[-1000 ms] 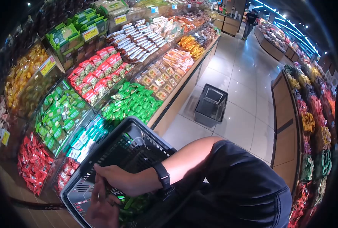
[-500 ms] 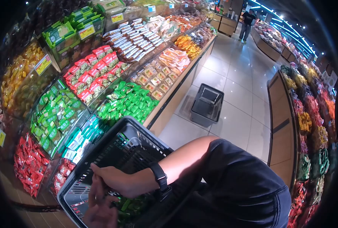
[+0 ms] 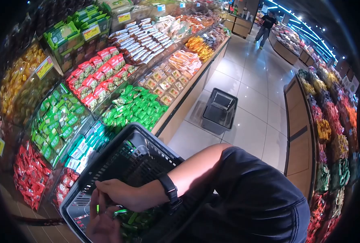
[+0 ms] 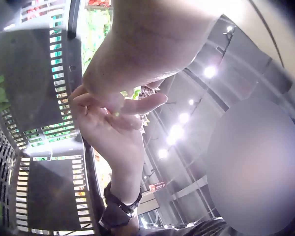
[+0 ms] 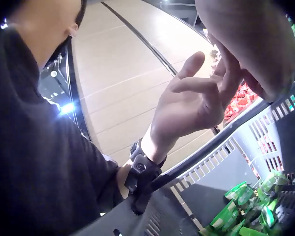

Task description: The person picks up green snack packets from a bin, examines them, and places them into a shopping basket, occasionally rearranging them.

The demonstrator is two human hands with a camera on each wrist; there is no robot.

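Note:
Over a grey-black shopping basket (image 3: 159,142), my two hands meet at the fingertips. My right hand (image 3: 125,192), with a dark watch (image 3: 171,190) on its wrist, bends down from the right and its fingertips touch the fingers of my left hand (image 3: 103,227). In the right wrist view the left hand (image 5: 184,105) has its thumb raised and its fingers loosely bent. Much of the right hand's grip is hidden, and I cannot tell whether something small lies between its fingertips. Small green-wrapped packets (image 5: 226,216) lie in the basket under the hands.
Sloped display bins of wrapped snacks stand close on the left, with green packets (image 3: 133,107) and red packets (image 3: 30,176) nearest the basket. A second dark basket (image 3: 220,109) sits on the tiled floor (image 3: 251,133). Another display (image 3: 299,129) borders the aisle on the right, and a person (image 3: 266,28) stands far back.
The head view has shifted slightly. My hands stay together over the basket with small finger movements. The person far back has come nearer along the aisle and changed pose.

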